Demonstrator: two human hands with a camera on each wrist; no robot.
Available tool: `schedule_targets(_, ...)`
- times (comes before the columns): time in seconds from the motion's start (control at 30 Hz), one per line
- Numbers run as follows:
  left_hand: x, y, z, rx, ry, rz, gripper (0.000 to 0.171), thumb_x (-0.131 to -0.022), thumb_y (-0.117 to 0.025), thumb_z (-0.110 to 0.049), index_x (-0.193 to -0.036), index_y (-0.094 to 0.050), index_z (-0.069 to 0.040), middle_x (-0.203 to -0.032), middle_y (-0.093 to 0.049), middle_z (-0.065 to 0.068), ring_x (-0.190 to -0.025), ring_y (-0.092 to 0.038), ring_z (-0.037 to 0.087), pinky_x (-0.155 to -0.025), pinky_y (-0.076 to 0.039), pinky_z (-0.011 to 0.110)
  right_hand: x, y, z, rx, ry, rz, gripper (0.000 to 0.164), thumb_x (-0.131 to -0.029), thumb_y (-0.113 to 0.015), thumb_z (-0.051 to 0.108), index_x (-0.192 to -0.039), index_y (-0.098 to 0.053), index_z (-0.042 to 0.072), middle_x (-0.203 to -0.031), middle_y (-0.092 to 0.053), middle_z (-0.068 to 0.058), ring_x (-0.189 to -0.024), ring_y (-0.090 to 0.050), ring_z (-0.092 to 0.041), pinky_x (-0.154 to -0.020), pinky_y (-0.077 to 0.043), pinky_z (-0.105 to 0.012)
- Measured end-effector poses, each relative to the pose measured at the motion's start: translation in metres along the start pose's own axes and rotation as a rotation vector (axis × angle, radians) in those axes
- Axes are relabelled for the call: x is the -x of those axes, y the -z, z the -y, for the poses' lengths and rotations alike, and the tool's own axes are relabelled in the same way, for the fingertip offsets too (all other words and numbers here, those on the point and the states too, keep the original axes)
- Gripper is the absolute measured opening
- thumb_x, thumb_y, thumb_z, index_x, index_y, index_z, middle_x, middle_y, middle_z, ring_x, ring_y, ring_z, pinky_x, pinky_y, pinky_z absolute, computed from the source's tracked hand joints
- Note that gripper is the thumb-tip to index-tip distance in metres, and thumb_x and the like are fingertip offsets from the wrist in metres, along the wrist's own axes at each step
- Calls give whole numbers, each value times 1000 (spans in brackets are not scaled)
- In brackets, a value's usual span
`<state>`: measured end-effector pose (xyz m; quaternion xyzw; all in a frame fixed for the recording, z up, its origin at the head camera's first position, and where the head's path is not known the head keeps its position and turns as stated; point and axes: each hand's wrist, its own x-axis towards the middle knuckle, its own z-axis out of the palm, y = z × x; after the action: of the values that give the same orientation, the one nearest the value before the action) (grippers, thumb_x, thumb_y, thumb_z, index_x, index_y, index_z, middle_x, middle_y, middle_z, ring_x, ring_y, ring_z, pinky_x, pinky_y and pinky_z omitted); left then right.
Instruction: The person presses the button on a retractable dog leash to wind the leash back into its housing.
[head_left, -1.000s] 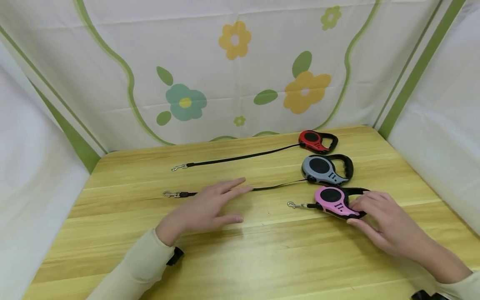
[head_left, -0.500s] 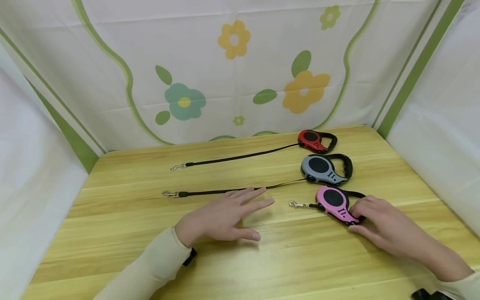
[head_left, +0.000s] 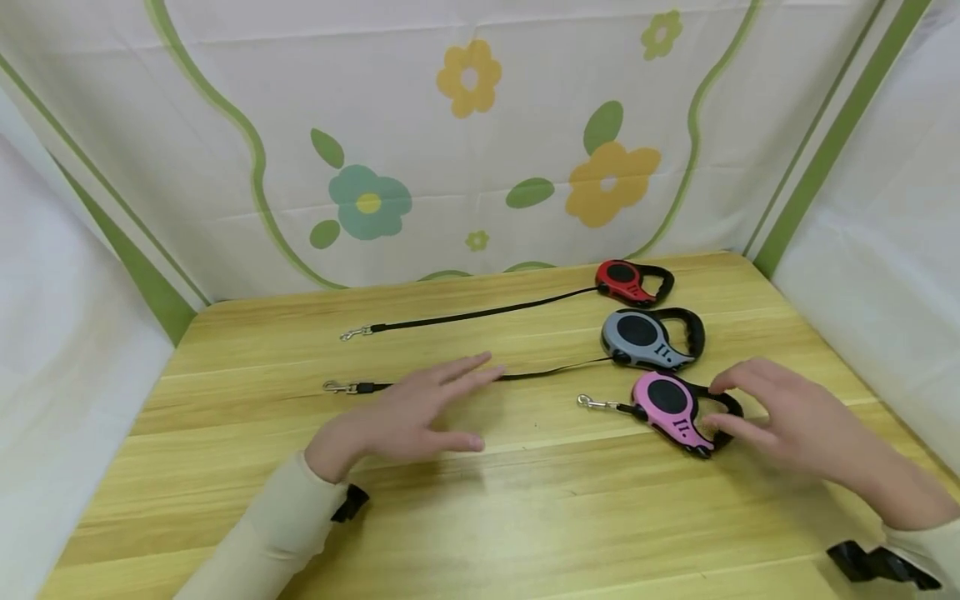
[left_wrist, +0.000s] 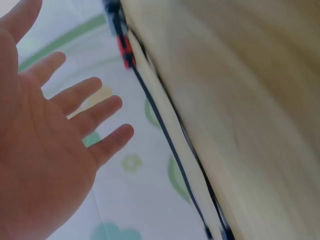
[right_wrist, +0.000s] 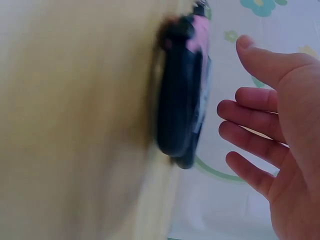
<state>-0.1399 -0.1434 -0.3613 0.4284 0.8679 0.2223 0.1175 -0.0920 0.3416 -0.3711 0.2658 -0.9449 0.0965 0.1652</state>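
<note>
A pink retractable dog leash (head_left: 665,398) lies nearest on the right of the table, its short strap ending in a metal clip (head_left: 592,402). Just beside its black handle hovers my right hand (head_left: 795,417), thumb and fingers parted with nothing held; the right wrist view shows a gap between them and the handle (right_wrist: 175,105). My left hand (head_left: 405,417) hovers, fingers spread, above the black strap of the grey retractable leash (head_left: 637,329), covering part of that strap. In the left wrist view its palm (left_wrist: 45,150) holds nothing. Farthest back is a red retractable leash (head_left: 626,279).
All three leashes lie on a wood-grain table (head_left: 525,517). The red and grey ones have their straps drawn out leftward, ending in metal clips (head_left: 341,387). A white cloth with printed flowers (head_left: 480,167) stands behind the table, with white cloth at both sides.
My right hand has let go of the pink leash and drawn back, leaving the leash turned slightly. My left hand moved right, then back left.
</note>
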Motion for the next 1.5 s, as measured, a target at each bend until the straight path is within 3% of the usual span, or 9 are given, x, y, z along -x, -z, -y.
schedule_targets(0.27, 42, 20, 34, 61, 127, -70, 78, -104, -66, -47, -169, -30, -24, -176, -28, 7, -163, -29, 33, -127, -32, 61, -27, 5, -14, -52, -49, 4, 40, -81, -93, 23, -116, -75, 16, -113, -75, 0, -107, -67, -25, -93, -45, -27)
schedule_targets(0.43, 65, 24, 51, 67, 193, -90, 74, -104, -68, -42, -167, -36, -18, -173, -36, 9, -160, -35, 36, -125, -34, 62, -38, 0, -19, -71, -74, 38, 45, -84, -91, 25, -124, -73, 15, -121, -74, -7, -114, -65, -28, -92, -48, -41)
schedule_targets(0.67, 84, 29, 70, 81, 249, -141, 71, -101, -74, -36, -163, -44, -17, -166, -48, 7, -152, -48, 36, -120, -43, 61, -53, -15, -30, -107, -88, 111, 47, -86, -90, 29, -126, -73, 11, -125, -74, -13, -120, -64, -36, -97, -51, -60)
schedule_targets(0.9, 86, 32, 81, 110, 292, -144, 59, -101, -75, -31, -155, -56, -16, -156, -60, 5, -144, -57, 35, -112, -51, 59, -63, -23, -38, -138, -123, 180, 44, -89, -87, 34, -125, -75, 11, -126, -73, -15, -121, -63, -39, -96, -51, -63)
schedule_targets(1.1, 80, 32, 88, 133, 322, -146, 51, -100, -77, -29, -148, -64, -17, -145, -69, 3, -127, -69, 28, -101, -58, 52, -61, -25, -44, -141, -127, 189, 43, -89, -88, 32, -123, -75, 9, -122, -74, -15, -118, -65, -40, -95, -52, -62)
schedule_targets(1.5, 74, 29, 95, 129, 392, -182, 36, -96, -80, -14, -131, -76, -18, -132, -76, 3, -117, -72, 25, -97, -61, 47, -64, -37, -50, -82, -45, 165, 32, -86, -90, 25, -112, -79, 12, -112, -77, -5, -107, -71, -29, -90, -55, -54)
